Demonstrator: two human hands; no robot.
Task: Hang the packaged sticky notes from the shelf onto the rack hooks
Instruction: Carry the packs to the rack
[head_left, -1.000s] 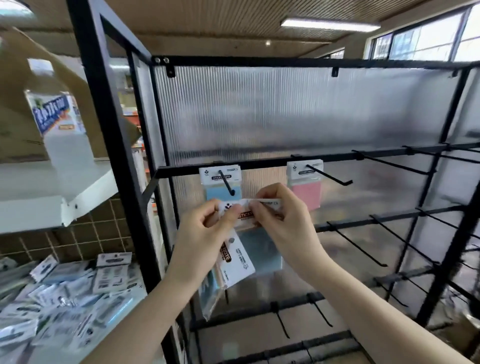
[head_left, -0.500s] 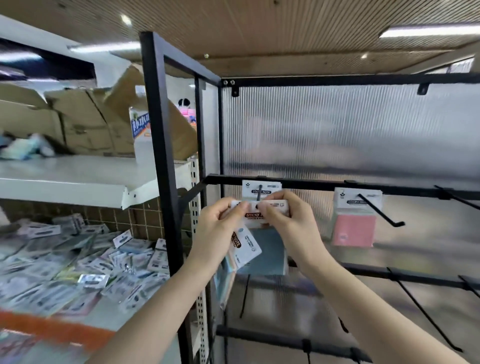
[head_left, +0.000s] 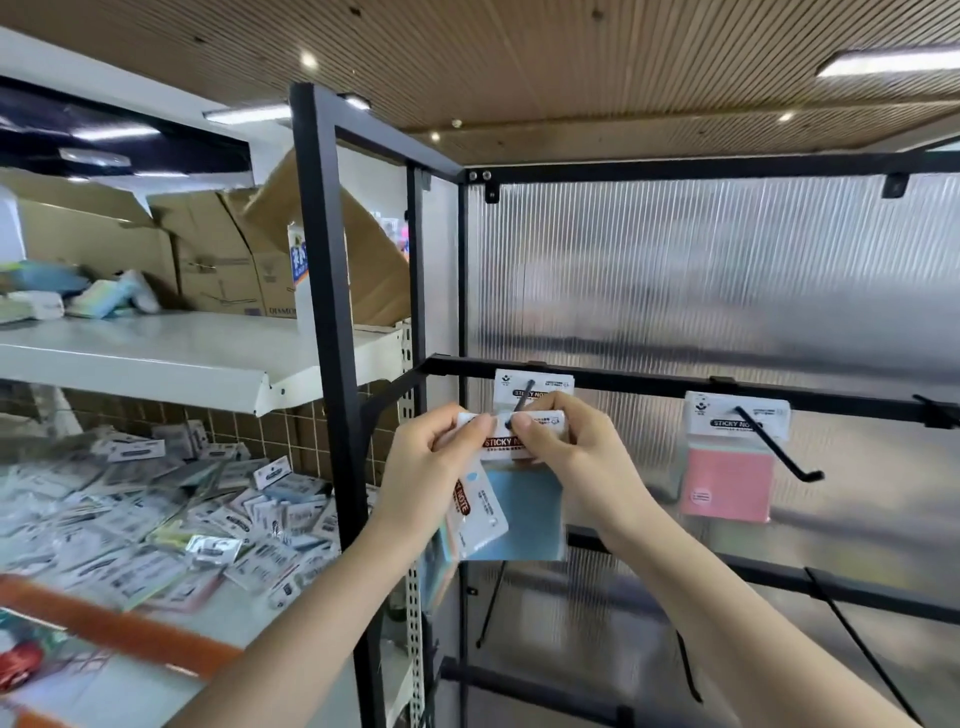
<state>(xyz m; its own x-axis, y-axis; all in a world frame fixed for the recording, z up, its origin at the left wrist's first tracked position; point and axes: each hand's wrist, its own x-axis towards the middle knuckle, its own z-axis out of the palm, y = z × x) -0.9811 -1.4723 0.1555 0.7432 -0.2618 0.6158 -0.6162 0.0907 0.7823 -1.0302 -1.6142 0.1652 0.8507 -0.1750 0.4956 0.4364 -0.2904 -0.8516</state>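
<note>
- two packs hang on the rack (head_left: 332, 291) so far as the view shows: a blue-headed one on the left hook (head_left: 525, 391) and a pink pack (head_left: 727, 480) on the right hook (head_left: 779, 447).
- one more blue pack (head_left: 524, 506) is at the tip of the left hook; its header hole looks just about on the tip, in front of the pack already hanging there, but it is not pushed back yet.
- both hands pinch that header: the left hand (head_left: 431, 467) at its left end, the right hand (head_left: 576, 457) at its right end, thumbs and forefingers just beside the hook tip.
- the left hand also grips a spare pack (head_left: 480, 512), tilted, and maybe more behind it; how many i cannot tell.
- many packs lie heaped on the lower shelf (head_left: 156, 525), well apart from the rack.
- several hooks further right and on the lower bars are bare, so most of the job looks undone.
- next, by my guess: slide this pack along the hook, then hang the spare.
</note>
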